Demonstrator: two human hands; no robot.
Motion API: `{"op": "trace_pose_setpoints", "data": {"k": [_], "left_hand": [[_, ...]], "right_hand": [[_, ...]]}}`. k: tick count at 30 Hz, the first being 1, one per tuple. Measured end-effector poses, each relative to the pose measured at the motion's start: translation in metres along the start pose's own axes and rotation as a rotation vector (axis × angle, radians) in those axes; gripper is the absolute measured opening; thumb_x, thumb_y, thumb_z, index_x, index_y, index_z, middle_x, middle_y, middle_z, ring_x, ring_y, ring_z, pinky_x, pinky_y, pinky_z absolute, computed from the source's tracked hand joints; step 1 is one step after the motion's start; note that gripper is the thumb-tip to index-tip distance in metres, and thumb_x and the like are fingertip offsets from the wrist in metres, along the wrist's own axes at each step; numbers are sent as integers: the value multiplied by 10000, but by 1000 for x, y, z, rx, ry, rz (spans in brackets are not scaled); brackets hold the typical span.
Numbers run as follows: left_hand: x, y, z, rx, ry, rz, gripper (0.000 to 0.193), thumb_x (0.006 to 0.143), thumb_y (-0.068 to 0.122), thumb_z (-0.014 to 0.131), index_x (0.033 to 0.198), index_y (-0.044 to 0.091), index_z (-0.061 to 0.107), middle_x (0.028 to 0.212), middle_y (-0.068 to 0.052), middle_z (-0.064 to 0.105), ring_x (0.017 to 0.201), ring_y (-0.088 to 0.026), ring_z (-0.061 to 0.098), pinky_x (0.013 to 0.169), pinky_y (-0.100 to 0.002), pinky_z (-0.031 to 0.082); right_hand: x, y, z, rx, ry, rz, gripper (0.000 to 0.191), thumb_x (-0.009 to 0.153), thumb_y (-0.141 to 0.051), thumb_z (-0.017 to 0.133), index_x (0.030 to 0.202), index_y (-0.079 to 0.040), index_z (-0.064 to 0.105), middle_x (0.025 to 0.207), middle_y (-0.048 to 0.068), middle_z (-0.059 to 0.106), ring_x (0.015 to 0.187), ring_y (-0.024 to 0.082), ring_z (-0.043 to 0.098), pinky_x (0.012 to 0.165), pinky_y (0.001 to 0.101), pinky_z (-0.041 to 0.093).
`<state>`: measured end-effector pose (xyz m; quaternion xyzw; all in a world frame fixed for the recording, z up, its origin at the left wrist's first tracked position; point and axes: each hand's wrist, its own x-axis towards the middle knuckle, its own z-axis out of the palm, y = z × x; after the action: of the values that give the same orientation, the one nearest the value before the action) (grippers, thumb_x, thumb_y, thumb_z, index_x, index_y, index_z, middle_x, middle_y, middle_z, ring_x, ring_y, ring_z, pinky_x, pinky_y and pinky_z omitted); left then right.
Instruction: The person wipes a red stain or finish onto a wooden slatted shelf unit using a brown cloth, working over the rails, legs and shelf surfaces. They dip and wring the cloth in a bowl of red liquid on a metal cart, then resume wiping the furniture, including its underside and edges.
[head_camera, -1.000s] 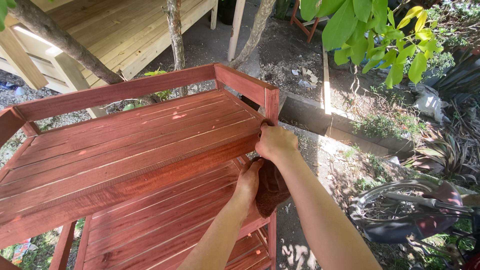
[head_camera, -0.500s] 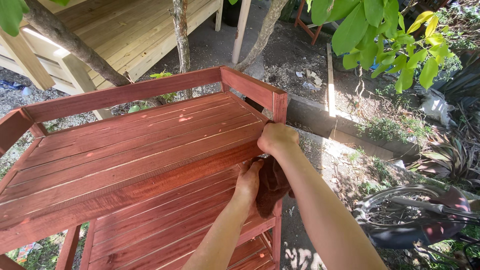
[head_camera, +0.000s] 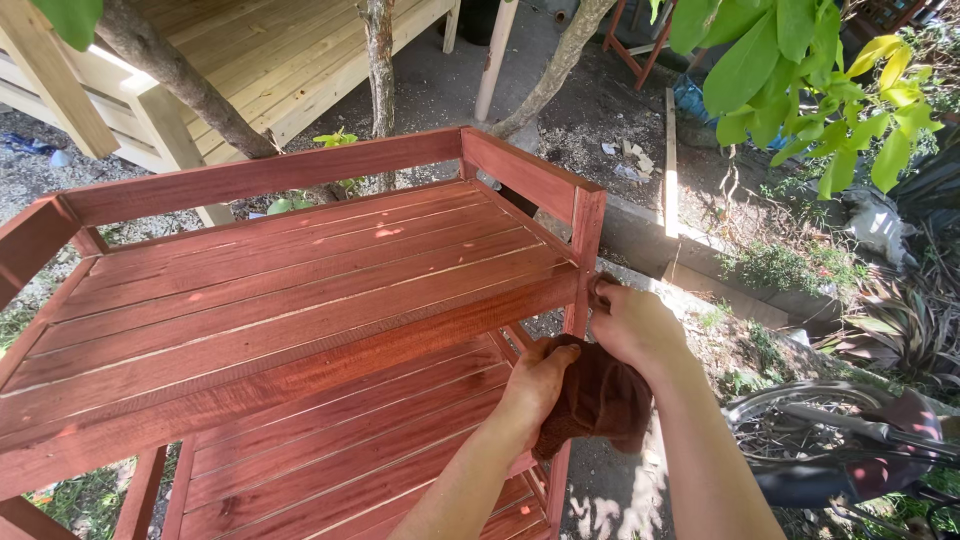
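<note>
Red-brown stain already covers the slatted shelf unit (head_camera: 300, 290); your left hand (head_camera: 535, 385) grips the stained rag (head_camera: 600, 400), your right hand (head_camera: 635, 325) clenches at the corner post (head_camera: 583, 250).

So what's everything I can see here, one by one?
shelf unit: one, red-brown stained wood, two slatted tiers, centre and left
corner post: one, red-brown, right front of the shelf unit
rag: one, dark brown, beside the corner post
deck: one, pale bare wood, top left
tree trunks: three, grey, behind the shelf unit
leaves: a cluster, green and yellow, top right
bicycle wheel: one, dark, lower right
left hand: one, stained, gripping the rag
right hand: one, at the corner post
</note>
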<state>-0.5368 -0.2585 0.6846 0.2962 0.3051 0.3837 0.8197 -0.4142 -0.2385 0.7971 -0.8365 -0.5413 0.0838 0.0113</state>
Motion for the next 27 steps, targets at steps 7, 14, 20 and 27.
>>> {"op": "trace_pose_setpoints", "data": {"k": [7, 14, 20, 27], "left_hand": [[47, -28, -14, -228, 36, 183, 200, 956, 136, 621, 1110, 9, 621, 959, -63, 673, 846, -158, 621, 778, -323, 518], [52, -27, -10, -295, 67, 343, 345, 900, 98, 599, 1244, 84, 580, 1103, -8, 653, 1012, -127, 593, 926, -287, 477], [18, 5, -25, -117, 187, 72, 311, 934, 176, 591, 1217, 51, 623, 1059, -56, 675, 952, -174, 612, 865, -334, 503], [-4, 16, -25, -179, 85, 135, 252, 931, 156, 603, 1123, 0, 652, 967, -84, 680, 851, -197, 635, 767, -344, 537]], "right_hand": [[28, -24, 4, -156, 51, -75, 630, 770, -282, 717, 1384, -366, 603, 1231, 152, 677, 1136, 361, 664, 965, 466, 545], [57, -52, 9, -80, -29, -67, 467, 836, -268, 694, 1293, -176, 668, 1300, 160, 658, 1202, 362, 638, 1021, 460, 518], [54, -67, 23, -272, -28, -11, 379, 882, -231, 657, 1230, -95, 717, 1298, 180, 678, 1196, 388, 665, 988, 489, 561], [32, -41, 17, -263, -79, -45, 388, 902, -293, 637, 1205, -71, 736, 1265, 195, 690, 1181, 385, 671, 997, 468, 548]]}}
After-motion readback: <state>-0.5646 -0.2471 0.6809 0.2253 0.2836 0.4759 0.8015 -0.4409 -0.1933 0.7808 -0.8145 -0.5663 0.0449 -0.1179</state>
